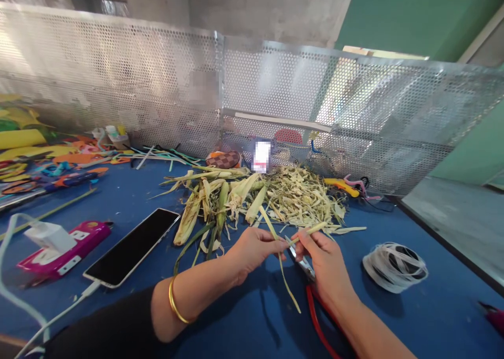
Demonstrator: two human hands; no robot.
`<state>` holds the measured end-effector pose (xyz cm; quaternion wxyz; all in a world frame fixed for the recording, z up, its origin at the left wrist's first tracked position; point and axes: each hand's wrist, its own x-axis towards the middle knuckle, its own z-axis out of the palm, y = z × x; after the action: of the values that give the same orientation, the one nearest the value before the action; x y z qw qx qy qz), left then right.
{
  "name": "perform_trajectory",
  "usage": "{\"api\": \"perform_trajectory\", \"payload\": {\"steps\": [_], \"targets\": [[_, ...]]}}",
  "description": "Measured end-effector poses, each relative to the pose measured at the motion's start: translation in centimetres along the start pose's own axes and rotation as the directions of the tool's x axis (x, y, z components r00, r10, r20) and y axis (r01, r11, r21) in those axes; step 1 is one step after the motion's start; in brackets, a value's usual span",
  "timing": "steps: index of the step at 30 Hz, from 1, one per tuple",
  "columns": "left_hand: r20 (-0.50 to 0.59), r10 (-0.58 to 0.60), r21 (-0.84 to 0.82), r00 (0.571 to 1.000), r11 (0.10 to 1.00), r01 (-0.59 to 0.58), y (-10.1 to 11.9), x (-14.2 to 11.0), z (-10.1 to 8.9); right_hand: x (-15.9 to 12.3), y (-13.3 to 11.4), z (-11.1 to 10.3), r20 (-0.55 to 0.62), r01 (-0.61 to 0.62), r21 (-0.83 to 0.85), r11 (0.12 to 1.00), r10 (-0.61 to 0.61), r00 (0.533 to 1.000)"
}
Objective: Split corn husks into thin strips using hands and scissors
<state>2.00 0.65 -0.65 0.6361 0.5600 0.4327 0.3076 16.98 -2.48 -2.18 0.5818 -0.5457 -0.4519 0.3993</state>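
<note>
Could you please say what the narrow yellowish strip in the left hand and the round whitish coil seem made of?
The narrow yellowish strip looks like matte plant husk, resembling the pale husks heaped behind. The round whitish coil is perhaps plastic line, given its translucent sheen.

"Can you read any writing here?"
"None. The bright rectangle [262,156] by the perforated metal panel [157,86] is blurred into blocks, with a reddish patch low on it."
"And the magenta power strip [92,239]?"
"A yellow mark [92,224] sits near its far end, too small to make out."
"The phone [132,249]?"
"Its screen is black."
</note>
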Motion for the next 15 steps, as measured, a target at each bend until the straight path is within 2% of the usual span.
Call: {"api": "perform_trajectory", "payload": {"steps": [3, 5, 6, 7, 9, 10, 11, 12, 13, 15], "targets": [[0.031, -0.009, 0.025, 0.999, 1.0, 0.008, -0.1, -0.2, 0.2, 0.3, 0.1, -0.6, -0.004, 0.119, -0.278, 0.953, -0.125, 0.992], [0.046, -0.001, 0.049, 0.999, 0.999, -0.001, -0.1, -0.3, 0.2, 0.6, -0.1, -1.1, -0.013, 0.219, -0.473, 0.853, -0.255, 0.967], [0.054, 0.005, 0.061, 0.999, 0.998, -0.008, 0.0, -0.4, 0.2, 0.6, -0.4, -1.4, -0.011, 0.288, -0.566, 0.772, -0.356, 0.935], [0.063, 0.005, 0.075, 0.998, 0.997, -0.01, 0.0, -0.5, 0.2, 0.6, -0.7, -1.5, 0.014, 0.365, -0.649, 0.668, -0.469, 0.883], [0.087, -0.004, 0.108, 0.996, 0.994, -0.005, 0.1, -0.6, 0.2, 0.3, -1.5, -1.7, 0.131, 0.495, -0.758, 0.425, -0.644, 0.754], [0.097, -0.013, 0.123, 0.995, 0.992, 0.001, 0.2, -0.7, 0.3, 0.0, -1.9, -1.6, 0.22, 0.547, -0.776, 0.314, -0.678, 0.701], [0.109, -0.024, 0.137, 0.994, 0.991, 0.009, 0.2, -0.7, 0.3, -0.2, -2.2, -1.4, 0.295, 0.584, -0.776, 0.24, -0.679, 0.672], [0.118, -0.04, 0.147, 0.992, 0.989, 0.022, 0.2, -0.8, 0.4, -0.4, -2.4, -1.2, 0.359, 0.616, -0.759, 0.212, -0.653, 0.667], [0.128, -0.056, 0.153, 0.99, 0.988, 0.036, 0.2, -0.8, 0.6, -0.5, -2.5, -1.0, 0.399, 0.635, -0.736, 0.233, -0.608, 0.686], [0.156, -0.093, 0.15, 0.983, 0.986, 0.069, 0.1, -0.9, 0.8, -0.6, -2.4, -0.6, 0.443, 0.624, -0.678, 0.389, -0.462, 0.768]]}}
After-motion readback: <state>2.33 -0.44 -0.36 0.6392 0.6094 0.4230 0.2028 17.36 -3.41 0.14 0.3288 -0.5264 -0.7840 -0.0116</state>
